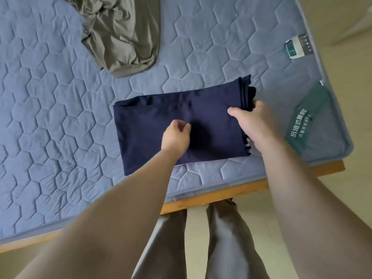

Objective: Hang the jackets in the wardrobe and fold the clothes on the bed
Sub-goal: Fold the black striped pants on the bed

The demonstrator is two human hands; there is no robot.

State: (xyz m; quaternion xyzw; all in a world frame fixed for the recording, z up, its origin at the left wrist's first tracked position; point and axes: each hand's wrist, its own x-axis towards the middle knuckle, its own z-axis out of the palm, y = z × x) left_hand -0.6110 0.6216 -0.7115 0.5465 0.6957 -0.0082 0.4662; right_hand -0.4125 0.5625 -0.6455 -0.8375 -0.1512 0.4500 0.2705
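A navy blue garment (pixel 153 125) lies folded into a flat rectangle near the bed's front right corner. My right hand (pixel 255 121) grips its right edge, thumb on top and fingers tucked under the layered end. Above the garment's middle hovers my left hand (pixel 176 135), its fingers loosely curled with nothing in them. An olive-grey garment (pixel 128 35) lies crumpled at the top of the bed, apart from both hands.
The blue quilted mattress (pixel 50 97) fills most of the view, on a wooden bed frame (pixel 211 195). A green label patch (pixel 306 121) and a small tag (pixel 298 46) sit at its right corner. Pale floor lies to the right and below, with my legs at the bed's edge.
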